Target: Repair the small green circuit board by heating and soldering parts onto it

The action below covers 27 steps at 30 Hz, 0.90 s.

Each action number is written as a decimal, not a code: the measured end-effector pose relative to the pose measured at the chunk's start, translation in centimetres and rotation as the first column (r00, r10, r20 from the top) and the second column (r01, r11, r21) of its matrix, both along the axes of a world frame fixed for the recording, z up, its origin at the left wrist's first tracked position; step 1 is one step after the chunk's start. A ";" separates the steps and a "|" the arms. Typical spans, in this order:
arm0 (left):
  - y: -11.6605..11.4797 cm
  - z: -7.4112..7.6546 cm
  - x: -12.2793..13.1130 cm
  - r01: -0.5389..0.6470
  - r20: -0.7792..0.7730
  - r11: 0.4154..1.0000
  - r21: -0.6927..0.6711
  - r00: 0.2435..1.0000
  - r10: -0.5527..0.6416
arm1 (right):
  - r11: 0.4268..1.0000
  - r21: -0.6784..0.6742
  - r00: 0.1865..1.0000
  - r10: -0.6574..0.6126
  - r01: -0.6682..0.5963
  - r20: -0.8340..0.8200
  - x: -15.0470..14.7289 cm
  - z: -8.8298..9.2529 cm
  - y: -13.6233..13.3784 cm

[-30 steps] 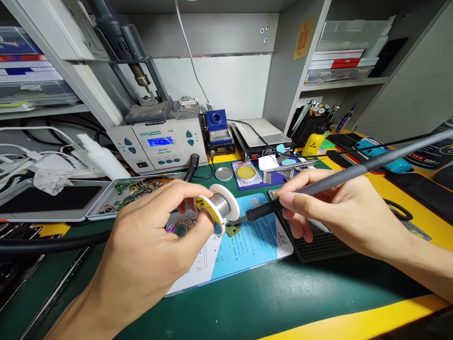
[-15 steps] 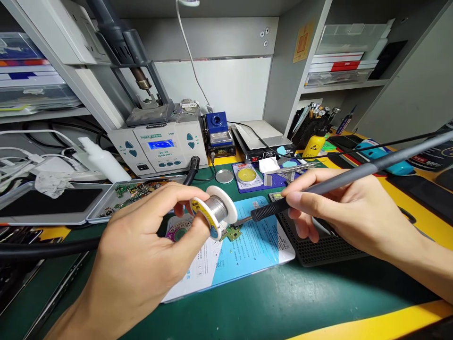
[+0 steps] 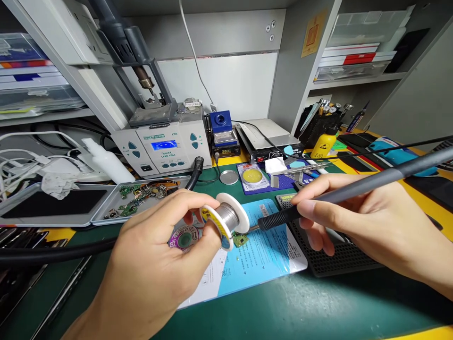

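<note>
My left hand (image 3: 159,255) pinches a spool of solder wire (image 3: 229,216) with white flanges between thumb and fingers. In my right hand (image 3: 350,215) is a soldering iron (image 3: 283,218), gripped like a pen, its dark cable running off to the right. The iron points left, and its tip is hidden behind the spool. Just below the spool a small green circuit board (image 3: 241,240) lies on a blue and white printed sheet (image 3: 262,264). A purple-labelled reel (image 3: 184,237) sits partly covered behind my left fingers.
A hot-air station (image 3: 161,146) stands at the back left, beside a blue iron holder (image 3: 221,127). An open case (image 3: 102,208) holds loose circuit boards. The yellow paste tin (image 3: 252,176), tweezers (image 3: 300,168) and a black perforated mat (image 3: 329,259) lie behind and right of the sheet.
The whole view has shifted slightly, so hands and bench appear a little further right. The spool and the soldering iron stay held, close together over the board.
</note>
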State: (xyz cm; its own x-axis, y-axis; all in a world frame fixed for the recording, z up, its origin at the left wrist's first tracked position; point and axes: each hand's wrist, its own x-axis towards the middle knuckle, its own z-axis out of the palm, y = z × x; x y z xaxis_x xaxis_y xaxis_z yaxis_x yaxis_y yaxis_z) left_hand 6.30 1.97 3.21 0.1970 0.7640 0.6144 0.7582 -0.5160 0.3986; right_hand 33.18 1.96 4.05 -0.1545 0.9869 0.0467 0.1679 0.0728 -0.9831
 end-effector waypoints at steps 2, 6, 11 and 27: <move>0.0 -0.1 0.0 0.001 0.000 1.000 -0.007 1.000 -0.001 | 1.000 -0.005 1.000 0.003 -0.003 -0.013 0.0 0.0 -0.1; 0.0 -0.2 -0.2 0.004 0.009 1.000 -0.017 1.000 -0.004 | 1.000 -0.014 1.000 -0.002 0.002 0.002 -0.1 0.1 -0.1; 0.1 -0.2 -0.3 -0.015 0.012 1.000 -0.006 1.000 0.015 | 1.000 -0.006 1.000 -0.001 0.001 0.003 -0.4 0.1 0.0; 0.0 0.0 0.1 -0.031 0.010 0.999 0.014 0.999 0.031 | 1.000 0.010 1.000 -0.012 0.012 0.017 -0.5 0.5 -0.1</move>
